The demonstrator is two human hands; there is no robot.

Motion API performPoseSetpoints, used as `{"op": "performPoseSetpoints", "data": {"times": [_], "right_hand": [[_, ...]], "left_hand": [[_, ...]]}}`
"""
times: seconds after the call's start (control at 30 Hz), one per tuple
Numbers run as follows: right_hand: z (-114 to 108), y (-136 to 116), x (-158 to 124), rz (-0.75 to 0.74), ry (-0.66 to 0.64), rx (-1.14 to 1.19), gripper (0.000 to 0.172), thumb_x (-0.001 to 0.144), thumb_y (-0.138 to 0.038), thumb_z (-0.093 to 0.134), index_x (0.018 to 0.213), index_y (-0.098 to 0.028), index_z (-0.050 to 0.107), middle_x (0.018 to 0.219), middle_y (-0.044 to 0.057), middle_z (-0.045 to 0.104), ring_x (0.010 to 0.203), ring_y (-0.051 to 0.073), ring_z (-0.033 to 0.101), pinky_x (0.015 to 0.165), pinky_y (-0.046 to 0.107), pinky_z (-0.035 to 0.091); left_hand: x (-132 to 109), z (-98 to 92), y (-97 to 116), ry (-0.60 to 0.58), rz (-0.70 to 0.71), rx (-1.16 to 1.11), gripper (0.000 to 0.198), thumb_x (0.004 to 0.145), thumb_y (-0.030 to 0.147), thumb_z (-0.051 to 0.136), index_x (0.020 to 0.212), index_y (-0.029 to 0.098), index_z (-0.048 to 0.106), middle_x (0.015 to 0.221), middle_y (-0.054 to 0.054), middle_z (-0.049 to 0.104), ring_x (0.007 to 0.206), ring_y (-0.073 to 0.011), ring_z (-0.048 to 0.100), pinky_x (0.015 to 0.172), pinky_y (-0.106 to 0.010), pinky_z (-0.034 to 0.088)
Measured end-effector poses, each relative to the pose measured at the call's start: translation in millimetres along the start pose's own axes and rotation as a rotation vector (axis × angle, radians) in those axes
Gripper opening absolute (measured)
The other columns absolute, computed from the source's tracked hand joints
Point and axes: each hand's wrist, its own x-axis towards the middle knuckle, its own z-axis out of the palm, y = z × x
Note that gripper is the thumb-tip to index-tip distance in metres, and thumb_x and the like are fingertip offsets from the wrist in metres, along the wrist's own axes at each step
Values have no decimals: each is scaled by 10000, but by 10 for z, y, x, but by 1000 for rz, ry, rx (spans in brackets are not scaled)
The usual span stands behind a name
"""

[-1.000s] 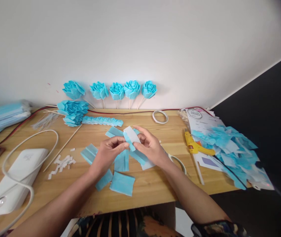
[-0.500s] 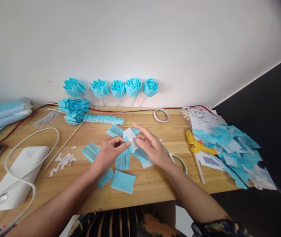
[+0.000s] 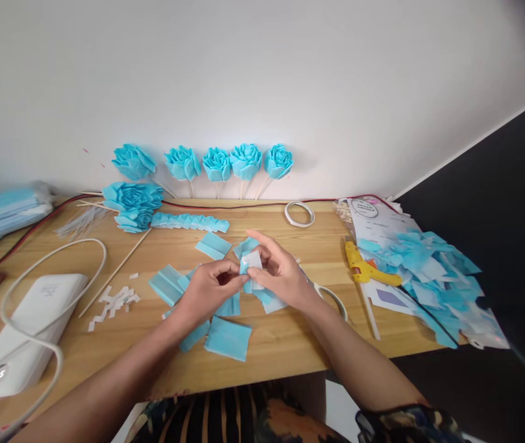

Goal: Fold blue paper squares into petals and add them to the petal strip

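Note:
Above the middle of the table, my left hand (image 3: 214, 284) and my right hand (image 3: 283, 274) pinch one small blue-and-white fabric piece (image 3: 254, 261) between thumbs and fingers. Its white face shows, with a blue fold at the left edge. Under and around the hands lie loose blue fabric pieces, among them a square (image 3: 228, 338) near the front and another piece (image 3: 213, 245) behind. Scissors (image 3: 331, 296) lie beside my right wrist, partly hidden by it. Left of my left hand is a small heap of white paper bits (image 3: 117, 299).
Several blue fabric flowers (image 3: 217, 163) on sticks lean against the wall, more lying at left near a pleated blue strip (image 3: 190, 222). A tape roll (image 3: 299, 214), yellow glue gun (image 3: 369, 266) and fabric heap (image 3: 433, 271) are right; a white power bank (image 3: 36, 332) with cable is left.
The fabric piece has moved slightly down and right and is now folded at its left edge, with both hands closer together around it. The view has shifted slightly.

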Motion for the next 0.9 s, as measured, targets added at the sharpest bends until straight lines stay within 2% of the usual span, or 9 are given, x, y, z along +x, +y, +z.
{"op": "performPoseSetpoints", "data": {"times": [0.13, 0.23, 0.33, 0.43, 0.5, 0.67, 0.9], "right_hand": [[2, -1, 8, -2, 28, 64, 611, 814, -221, 654, 1381, -270, 432, 876, -5, 551, 746, 113, 547, 674, 242, 472], [6, -17, 9, -19, 42, 19, 614, 799, -196, 647, 1374, -264, 440, 874, -5, 551, 753, 114, 546, 688, 244, 477], [15, -37, 1, -42, 50, -43, 610, 797, -159, 623, 1371, -265, 443, 887, -7, 557, 756, 107, 549, 696, 240, 479], [30, -46, -6, -68, 63, -60, 606, 803, -145, 606, 1372, -270, 440, 903, -7, 568, 770, 105, 563, 702, 236, 480], [36, -46, -9, -73, 65, -61, 603, 804, -145, 606, 1371, -268, 441, 904, -7, 572, 776, 107, 568, 707, 239, 481], [-14, -23, -12, -80, 27, -20, 598, 828, -198, 616, 1392, -263, 427, 945, 14, 591, 817, 127, 577, 740, 259, 477], [-99, 30, 10, -111, 28, 8, 572, 889, -242, 577, 1425, -290, 384, 992, 37, 652, 892, 159, 597, 787, 292, 458]], "left_hand": [[6, -11, 1, 18, -23, -86, 242, 798, 362, 591, 680, 152, 581, 613, 25, 480, 585, -100, 412, 561, -230, 341], [9, -39, 10, 86, 36, -51, 219, 809, 352, 597, 704, 160, 606, 647, 16, 509, 607, -110, 444, 584, -238, 360], [3, -70, 28, 150, 128, 13, 160, 811, 327, 614, 802, 173, 657, 794, -20, 614, 744, -146, 541, 704, -268, 414], [-3, -82, 30, 136, 153, 44, 190, 792, 326, 643, 917, 186, 672, 924, -43, 666, 876, -181, 580, 820, -306, 428], [-1, -78, 19, 101, 130, 65, 188, 783, 325, 646, 903, 182, 667, 887, -35, 668, 857, -182, 584, 819, -308, 434], [12, -63, -1, 68, 101, 105, 179, 808, 314, 592, 702, 170, 602, 677, 14, 573, 679, -133, 532, 691, -252, 426], [15, -60, 1, 81, 179, 157, 150, 807, 262, 582, 688, 170, 587, 653, 29, 559, 640, -114, 522, 650, -222, 408]]}}
